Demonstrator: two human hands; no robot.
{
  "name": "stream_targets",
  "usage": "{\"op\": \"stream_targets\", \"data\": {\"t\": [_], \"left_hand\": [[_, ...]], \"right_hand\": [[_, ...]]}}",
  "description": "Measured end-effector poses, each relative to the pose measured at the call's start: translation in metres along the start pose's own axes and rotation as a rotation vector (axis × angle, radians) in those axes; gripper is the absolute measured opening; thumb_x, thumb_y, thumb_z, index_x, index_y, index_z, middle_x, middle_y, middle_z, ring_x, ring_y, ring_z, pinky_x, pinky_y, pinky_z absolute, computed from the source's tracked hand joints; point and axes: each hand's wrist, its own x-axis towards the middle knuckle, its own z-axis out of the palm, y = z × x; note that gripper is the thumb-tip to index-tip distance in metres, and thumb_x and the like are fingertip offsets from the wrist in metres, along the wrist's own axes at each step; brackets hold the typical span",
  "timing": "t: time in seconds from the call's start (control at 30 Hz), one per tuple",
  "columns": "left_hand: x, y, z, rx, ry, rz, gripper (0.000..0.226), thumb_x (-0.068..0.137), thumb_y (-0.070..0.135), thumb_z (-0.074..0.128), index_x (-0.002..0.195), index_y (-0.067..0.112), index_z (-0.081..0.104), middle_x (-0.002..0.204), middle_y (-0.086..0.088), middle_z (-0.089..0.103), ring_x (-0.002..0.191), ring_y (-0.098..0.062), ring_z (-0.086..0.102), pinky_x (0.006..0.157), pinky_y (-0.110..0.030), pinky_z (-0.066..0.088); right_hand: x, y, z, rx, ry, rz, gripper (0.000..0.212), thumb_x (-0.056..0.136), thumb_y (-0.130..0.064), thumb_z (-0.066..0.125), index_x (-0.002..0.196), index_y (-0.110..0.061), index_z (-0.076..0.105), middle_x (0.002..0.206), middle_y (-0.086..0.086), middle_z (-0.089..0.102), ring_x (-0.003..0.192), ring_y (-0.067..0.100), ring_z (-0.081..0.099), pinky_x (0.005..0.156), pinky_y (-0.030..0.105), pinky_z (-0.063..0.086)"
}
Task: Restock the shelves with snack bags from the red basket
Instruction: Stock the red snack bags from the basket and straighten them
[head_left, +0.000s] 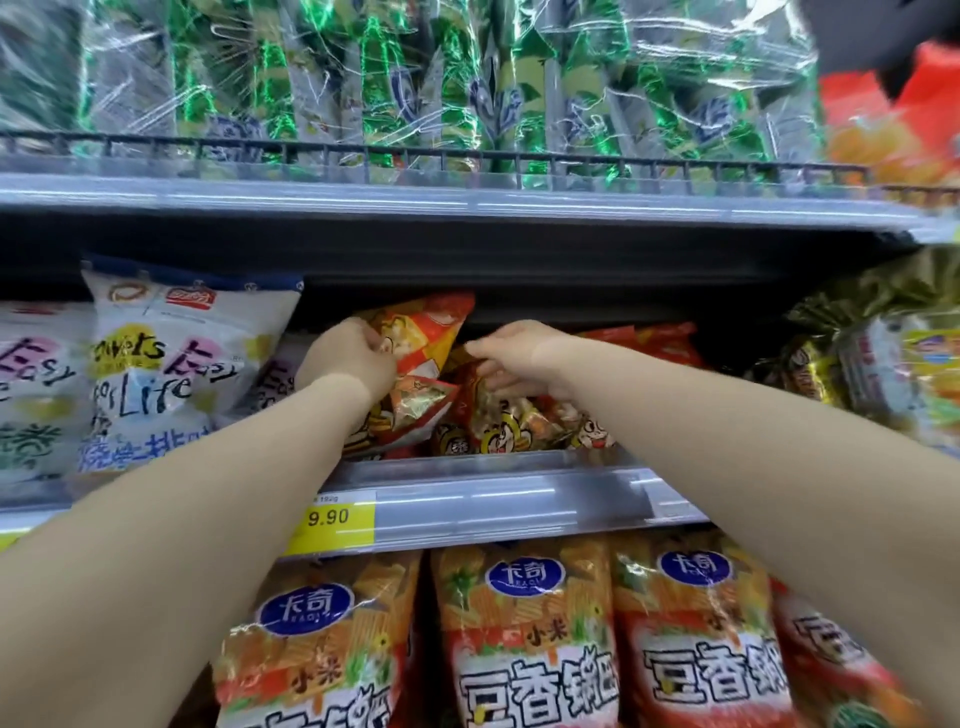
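Both my arms reach into the middle shelf (493, 499). My left hand (348, 358) grips the left edge of an upright red-orange snack bag (421, 338) that stands at the shelf's back. My right hand (511, 353) rests with spread fingers on top of a pile of red snack bags (514, 415) with cartoon faces that lie on the shelf. Whether it pinches one of them I cannot tell. The red basket is not in view.
White snack bags (171, 364) stand left of my hands, gold-wrapped packs (878, 353) to the right. Green multipacks (415, 88) fill the upper shelf behind a wire rail. Orange bags (524, 639) hang below, under a yellow 9.90 price tag (332, 519).
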Motion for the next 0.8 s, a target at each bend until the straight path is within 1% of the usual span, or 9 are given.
{"op": "stream_targets", "data": {"t": [0.1,0.23,0.33,0.43,0.47,0.53,0.6,0.7,0.8], "left_hand": [[-0.001,0.013,-0.002,-0.055,-0.084,-0.009,0.031,0.089,0.033,0.062,0.116,0.018,0.062,0.120,-0.006,0.061,0.108,-0.027,0.057,0.079,-0.028,0.041],[-0.012,0.031,-0.002,-0.309,-0.224,-0.166,0.043,0.094,0.041,0.054,0.120,0.008,0.062,0.116,-0.014,0.064,0.107,-0.032,0.059,0.096,-0.039,0.047],[-0.019,0.035,-0.003,-0.550,-0.359,-0.354,0.050,0.100,0.046,0.034,0.124,0.011,0.061,0.124,-0.010,0.062,0.119,-0.031,0.054,0.105,-0.042,0.039],[-0.017,0.030,-0.007,-0.655,-0.447,-0.407,0.047,0.103,0.041,0.025,0.122,0.015,0.060,0.112,-0.006,0.069,0.121,-0.026,0.053,0.106,-0.042,0.035],[-0.015,0.027,-0.008,-0.649,-0.432,-0.412,0.044,0.103,0.040,0.025,0.115,0.016,0.060,0.095,-0.005,0.073,0.112,-0.026,0.060,0.099,-0.043,0.041],[-0.009,0.018,-0.012,-0.589,-0.329,-0.386,0.038,0.103,0.039,0.029,0.105,0.015,0.058,0.069,-0.004,0.070,0.078,-0.023,0.069,0.068,-0.038,0.048],[-0.002,0.001,-0.019,-0.465,-0.203,-0.294,0.036,0.102,0.037,0.033,0.106,0.013,0.059,0.065,-0.002,0.069,0.062,-0.020,0.068,0.052,-0.031,0.041],[0.001,-0.030,-0.025,-0.278,-0.167,-0.177,0.035,0.098,0.035,0.035,0.107,0.013,0.060,0.075,-0.004,0.072,0.076,-0.027,0.069,0.070,-0.039,0.055],[-0.003,-0.055,-0.025,-0.230,-0.204,-0.085,0.028,0.097,0.033,0.040,0.089,0.016,0.061,0.087,-0.015,0.071,0.084,-0.035,0.068,0.085,-0.048,0.054]], "right_hand": [[-0.012,-0.007,0.007,0.084,-0.151,0.004,0.040,0.087,-0.038,0.066,0.116,-0.012,0.057,0.107,0.003,0.068,0.094,0.016,0.066,0.073,0.024,0.055],[-0.021,-0.015,0.012,0.106,-0.276,-0.027,0.052,0.076,-0.033,0.078,0.120,-0.013,0.059,0.110,0.007,0.069,0.102,0.022,0.066,0.093,0.038,0.051],[-0.019,-0.021,0.017,-0.126,-0.283,-0.083,0.086,0.067,-0.027,0.083,0.141,-0.024,0.040,0.131,0.006,0.054,0.115,0.025,0.055,0.100,0.044,0.046],[-0.018,-0.024,0.021,-0.278,-0.334,-0.006,0.093,0.065,-0.023,0.084,0.141,-0.030,0.033,0.129,0.004,0.049,0.104,0.019,0.054,0.095,0.041,0.048],[-0.018,-0.023,0.023,-0.300,-0.339,0.013,0.094,0.064,-0.023,0.084,0.141,-0.032,0.031,0.131,0.005,0.047,0.101,0.017,0.052,0.094,0.040,0.048],[-0.017,-0.019,0.024,-0.343,-0.339,0.031,0.098,0.065,-0.023,0.084,0.143,-0.038,0.026,0.139,0.004,0.039,0.104,0.017,0.047,0.091,0.038,0.047],[-0.015,-0.021,0.023,-0.360,-0.398,0.069,0.100,0.068,-0.020,0.082,0.145,-0.043,0.022,0.146,0.003,0.035,0.106,0.019,0.045,0.074,0.031,0.048],[-0.012,-0.032,0.023,-0.466,-0.507,0.151,0.093,0.074,-0.015,0.078,0.146,-0.041,0.025,0.146,0.004,0.039,0.116,0.023,0.049,0.068,0.027,0.047],[-0.012,-0.040,0.030,-0.555,-0.511,0.148,0.078,0.074,-0.011,0.078,0.139,-0.031,0.040,0.131,0.007,0.052,0.104,0.020,0.055,0.067,0.026,0.047]]}}
